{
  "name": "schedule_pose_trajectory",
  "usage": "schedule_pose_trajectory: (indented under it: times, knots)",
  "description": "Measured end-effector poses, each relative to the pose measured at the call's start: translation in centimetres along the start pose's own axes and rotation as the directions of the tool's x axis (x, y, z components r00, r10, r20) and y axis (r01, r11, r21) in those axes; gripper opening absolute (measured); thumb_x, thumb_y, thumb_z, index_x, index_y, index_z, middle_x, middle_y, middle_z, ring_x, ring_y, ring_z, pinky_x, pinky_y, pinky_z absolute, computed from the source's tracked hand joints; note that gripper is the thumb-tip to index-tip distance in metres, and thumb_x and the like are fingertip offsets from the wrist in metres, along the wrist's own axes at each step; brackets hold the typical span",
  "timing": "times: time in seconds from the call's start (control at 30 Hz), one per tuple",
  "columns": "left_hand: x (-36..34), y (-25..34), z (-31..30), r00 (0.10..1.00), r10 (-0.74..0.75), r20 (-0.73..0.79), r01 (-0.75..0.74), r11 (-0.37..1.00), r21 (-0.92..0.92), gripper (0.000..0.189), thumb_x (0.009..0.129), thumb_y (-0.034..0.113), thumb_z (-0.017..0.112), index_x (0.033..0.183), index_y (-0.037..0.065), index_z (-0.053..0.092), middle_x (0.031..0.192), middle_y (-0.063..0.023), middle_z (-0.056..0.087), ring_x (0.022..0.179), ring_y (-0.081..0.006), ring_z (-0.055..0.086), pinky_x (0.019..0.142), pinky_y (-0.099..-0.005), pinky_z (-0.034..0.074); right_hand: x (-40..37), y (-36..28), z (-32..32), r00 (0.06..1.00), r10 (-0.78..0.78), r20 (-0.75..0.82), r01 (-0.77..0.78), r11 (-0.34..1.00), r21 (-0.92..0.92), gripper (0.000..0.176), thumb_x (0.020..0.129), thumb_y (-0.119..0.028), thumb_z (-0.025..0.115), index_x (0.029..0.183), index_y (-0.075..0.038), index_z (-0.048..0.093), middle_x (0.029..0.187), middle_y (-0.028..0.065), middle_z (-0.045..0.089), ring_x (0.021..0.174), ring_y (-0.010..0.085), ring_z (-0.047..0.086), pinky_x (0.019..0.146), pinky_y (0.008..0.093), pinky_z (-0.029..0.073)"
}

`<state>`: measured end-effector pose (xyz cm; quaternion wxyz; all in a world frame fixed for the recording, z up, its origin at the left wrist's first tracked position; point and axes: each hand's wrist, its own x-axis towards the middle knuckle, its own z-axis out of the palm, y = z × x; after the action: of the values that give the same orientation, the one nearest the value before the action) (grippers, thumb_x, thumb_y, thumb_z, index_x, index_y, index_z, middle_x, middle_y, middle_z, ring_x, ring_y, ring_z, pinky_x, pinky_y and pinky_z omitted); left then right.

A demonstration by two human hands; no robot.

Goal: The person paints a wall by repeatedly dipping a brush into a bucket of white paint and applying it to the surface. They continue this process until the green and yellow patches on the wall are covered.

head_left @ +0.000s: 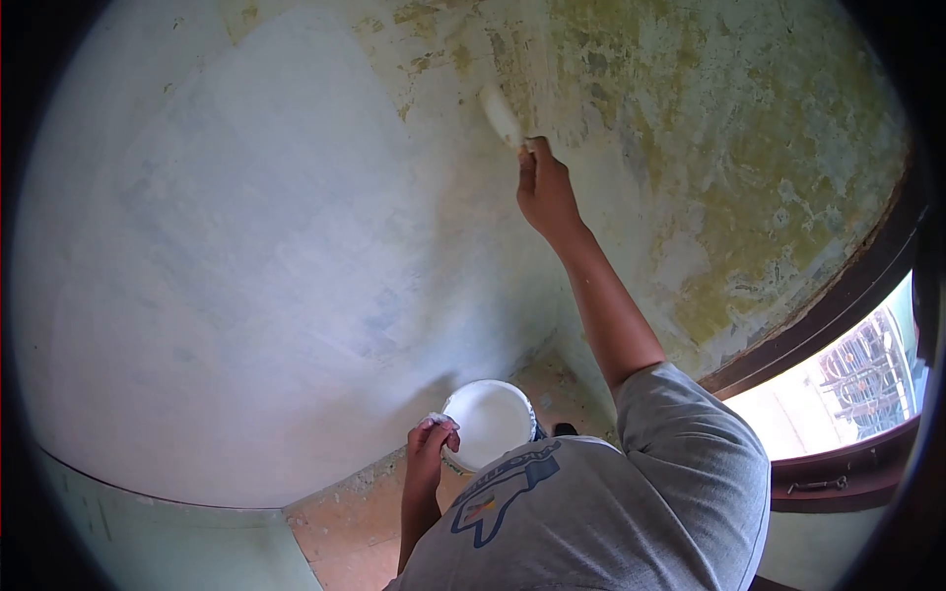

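My right hand is raised to the wall, its fingers closed round the handle of a paintbrush whose wide white head lies against the patchy surface. Low down, my left hand is closed at the left rim of a round white bucket. White smears cover its fingertips. Pale white material shows inside the bucket, which sits close in front of my body.
The wall is whitish on the left and stained yellow-green on the right. A dark-framed window with a latch and an outside grille stands at the right. Tan floor shows below.
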<state>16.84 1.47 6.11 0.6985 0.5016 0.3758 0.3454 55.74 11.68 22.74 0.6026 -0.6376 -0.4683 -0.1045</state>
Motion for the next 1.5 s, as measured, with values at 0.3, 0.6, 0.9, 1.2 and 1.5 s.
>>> schedule_pose_trajectory:
  times: [0.3, 0.6, 0.9, 1.2, 1.5]
  knots:
    - [0.9, -0.7, 1.3, 0.997, -0.013, 0.08, 0.006, 0.996, 0.084, 0.013, 0.096, 0.008, 0.058, 0.089, -0.002, 0.063, 0.07, -0.0052, 0.056, 0.066, -0.0156, 0.055, 0.064, -0.0294, 0.043, -3.4, 3.2, -3.4, 0.84, 0.292, 0.458, -0.092, 0.908, -0.409, 0.015, 0.094, -0.013, 0.054, 0.105, -0.004, 0.055, 0.089, 0.0254, 0.068, 0.086, 0.0456, 0.066, 0.075, 0.0543, 0.051]
    - [2.5, -1.2, 1.0, 0.998, -0.002, 0.057, -0.004, 0.994, 0.107, 0.014, 0.095, 0.009, 0.059, 0.088, -0.002, 0.063, 0.07, -0.0049, 0.057, 0.065, -0.0152, 0.055, 0.063, -0.0293, 0.043, 1.3, 1.9, -0.1, 0.979, -0.147, -0.144, 0.149, 0.989, 0.005, 0.023, 0.089, -0.01, 0.062, 0.112, -0.008, 0.065, 0.086, 0.0184, 0.066, 0.083, 0.0396, 0.065, 0.073, 0.0499, 0.051]
    - [3.9, -3.8, -1.4, 0.998, -0.065, -0.003, 0.065, 0.993, 0.098, 0.016, 0.096, 0.012, 0.059, 0.087, -0.001, 0.065, 0.067, -0.0029, 0.057, 0.063, -0.0132, 0.055, 0.061, -0.0277, 0.043, -3.3, 3.7, -2.0, 0.933, 0.207, 0.295, -0.069, 0.905, -0.419, 0.024, 0.081, -0.007, 0.064, 0.105, -0.008, 0.07, 0.091, 0.017, 0.069, 0.085, 0.0363, 0.068, 0.075, 0.0485, 0.054]
    - [4.2, -16.8, -12.8, 0.916, -0.309, -0.255, 0.396, 0.794, 0.461, 0.03, 0.093, 0.027, 0.061, 0.091, -0.001, 0.07, 0.066, -0.0076, 0.063, 0.06, -0.0163, 0.06, 0.055, -0.0344, 0.047, -12.6, 7.8, 3.7, 0.733, 0.264, 0.627, -0.24, 0.963, -0.124, 0.018, 0.092, -0.017, 0.061, 0.096, 0.001, 0.058, 0.078, 0.0207, 0.069, 0.075, 0.0346, 0.07, 0.065, 0.0439, 0.054]
    - [-1.8, -20.6, -15.0, 0.826, -0.384, -0.413, 0.495, 0.845, 0.203, 0.025, 0.091, 0.024, 0.064, 0.084, 0.0, 0.067, 0.062, -0.006, 0.06, 0.052, -0.0144, 0.058, 0.05, -0.0316, 0.046, -27.7, 8.1, 11.3, -0.02, 0.439, 0.898, -0.75, 0.588, -0.304, 0.015, 0.097, -0.019, 0.055, 0.092, -0.005, 0.056, 0.065, 0.0055, 0.06, 0.045, 0.01, 0.047, 0.041, 0.0268, 0.035]
